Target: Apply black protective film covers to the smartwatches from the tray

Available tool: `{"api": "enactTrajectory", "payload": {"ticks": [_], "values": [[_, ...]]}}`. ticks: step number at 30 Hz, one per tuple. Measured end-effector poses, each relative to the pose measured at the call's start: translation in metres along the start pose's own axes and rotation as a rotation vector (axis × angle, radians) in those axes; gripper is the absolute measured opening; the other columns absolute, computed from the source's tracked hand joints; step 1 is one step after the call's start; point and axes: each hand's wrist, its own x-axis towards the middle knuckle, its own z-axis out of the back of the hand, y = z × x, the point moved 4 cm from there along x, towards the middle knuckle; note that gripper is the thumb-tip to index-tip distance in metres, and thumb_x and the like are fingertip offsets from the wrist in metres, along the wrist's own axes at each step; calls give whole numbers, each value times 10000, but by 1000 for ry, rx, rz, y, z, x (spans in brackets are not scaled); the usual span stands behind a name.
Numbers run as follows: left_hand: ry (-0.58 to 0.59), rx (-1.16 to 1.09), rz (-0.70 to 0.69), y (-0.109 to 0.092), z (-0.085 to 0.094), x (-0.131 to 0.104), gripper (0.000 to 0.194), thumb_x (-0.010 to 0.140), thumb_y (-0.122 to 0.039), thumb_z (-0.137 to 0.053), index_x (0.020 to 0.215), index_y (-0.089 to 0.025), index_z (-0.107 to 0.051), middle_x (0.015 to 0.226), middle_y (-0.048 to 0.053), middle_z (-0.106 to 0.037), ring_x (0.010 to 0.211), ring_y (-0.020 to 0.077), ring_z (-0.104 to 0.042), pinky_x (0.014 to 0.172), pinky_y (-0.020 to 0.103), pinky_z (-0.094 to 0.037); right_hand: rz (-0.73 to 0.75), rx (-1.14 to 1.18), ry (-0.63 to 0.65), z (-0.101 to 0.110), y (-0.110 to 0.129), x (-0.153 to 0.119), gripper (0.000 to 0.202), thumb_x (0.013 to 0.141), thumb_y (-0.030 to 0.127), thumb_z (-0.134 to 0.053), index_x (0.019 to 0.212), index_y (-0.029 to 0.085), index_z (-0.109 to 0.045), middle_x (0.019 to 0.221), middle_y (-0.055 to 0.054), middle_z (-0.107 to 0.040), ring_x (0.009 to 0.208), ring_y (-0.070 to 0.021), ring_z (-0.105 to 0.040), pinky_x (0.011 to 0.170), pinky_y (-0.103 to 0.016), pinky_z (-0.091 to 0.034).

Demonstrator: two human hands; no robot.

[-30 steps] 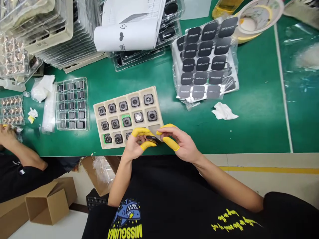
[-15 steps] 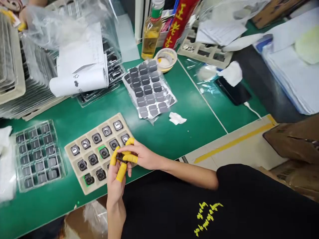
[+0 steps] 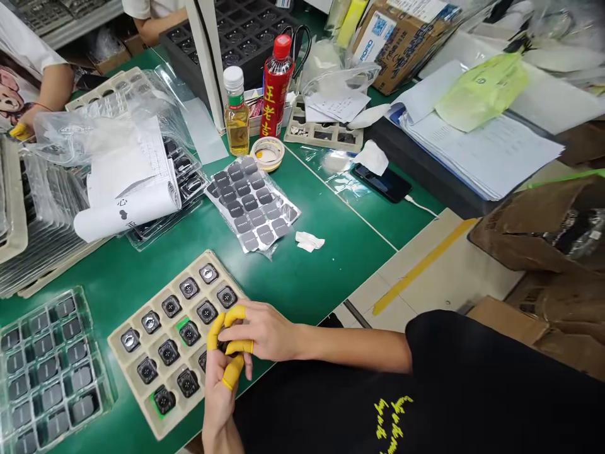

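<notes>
My left hand (image 3: 221,384) and my right hand (image 3: 265,331) meet over the lower right edge of a beige tray (image 3: 137,397). Yellow finger covers are on several fingertips of both. Between them the fingers pinch a small dark part (image 3: 223,345), mostly hidden by the fingertips. Black square watch-like modules (image 3: 168,352) sit in the tray's compartments, two with green pieces beside them. A clear plastic tray (image 3: 106,384) with dark square pieces lies to the left. Beyond the beige tray is a bagged sheet of grey square stickers (image 3: 258,217).
A crumpled tissue (image 3: 309,241), tape roll (image 3: 267,154), yellow-liquid bottle (image 3: 237,123) and red bottle (image 3: 275,94) stand or lie further back. A phone (image 3: 385,183) is charging at right. Stacked trays (image 3: 51,233) and rolled paper (image 3: 127,211) are at left. Another person's hand (image 3: 28,123) shows at upper left.
The camera view has tilted up and shifted, showing more of the far table and another person's arms. Both hands stay together around the small dark part.
</notes>
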Motion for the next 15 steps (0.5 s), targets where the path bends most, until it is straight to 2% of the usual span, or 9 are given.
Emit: {"api": "enactTrajectory", "payload": {"ticks": [4, 7, 9, 11, 12, 13, 15], "values": [[69, -35, 7, 5, -7, 7, 385, 905, -509, -891, 994, -213, -662, 685, 3, -707, 566, 137, -612, 562, 257, -511, 51, -68, -138, 4, 0, -2, 89, 1020, 265, -754, 1005, 240, -839, 981, -92, -730, 940, -243, -629, 805, -375, -577], [139, -113, -14, 6, -12, 14, 402, 884, -510, -909, 943, -206, -653, 676, 8, -698, 572, 129, -615, 562, 233, -497, 33, 71, -169, 9, 6, -2, 115, 1043, 265, -728, 973, 215, -804, 939, -82, -743, 903, -220, -657, 794, -352, -599], [175, -178, -4, 5, -15, 17, 371, 895, -496, -895, 991, -215, -672, 685, 4, -685, 565, 123, -603, 536, 213, -473, -18, 139, -168, 20, 8, -1, 156, 1084, 277, -688, 979, 212, -782, 906, -58, -744, 848, -180, -676, 773, -302, -613], [194, -224, 1, 3, -17, 19, 378, 894, -493, -889, 1090, -233, -696, 753, 14, -695, 575, 122, -598, 508, 203, -453, -95, 126, -185, 47, -2, 0, 173, 1102, 315, -678, 991, 218, -768, 903, -41, -751, 810, -158, -685, 751, -278, -614], [193, -234, -3, 1, -17, 20, 412, 882, -496, -897, 1145, -245, -702, 822, 30, -715, 598, 126, -609, 502, 205, -456, -147, 101, -203, 68, -14, 1, 171, 1094, 336, -689, 992, 222, -765, 908, -39, -754, 805, -160, -687, 749, -285, -613], [180, -233, -12, -1, -15, 20, 451, 870, -495, -907, 1193, -255, -703, 900, 47, -731, 631, 133, -625, 503, 209, -464, -201, 65, -228, 95, -30, 3, 168, 1073, 357, -712, 974, 231, -762, 898, -35, -752, 815, -172, -685, 765, -305, -612], [141, -208, -37, -4, -9, 18, 494, 867, -474, -912, 1261, -270, -695, 980, 62, -730, 676, 142, -640, 507, 213, -478, -346, -43, -300, 161, -76, 6, 136, 1028, 336, -729, 948, 230, -756, 930, -47, -756, 864, -202, -688, 811, -352, -601]]}}
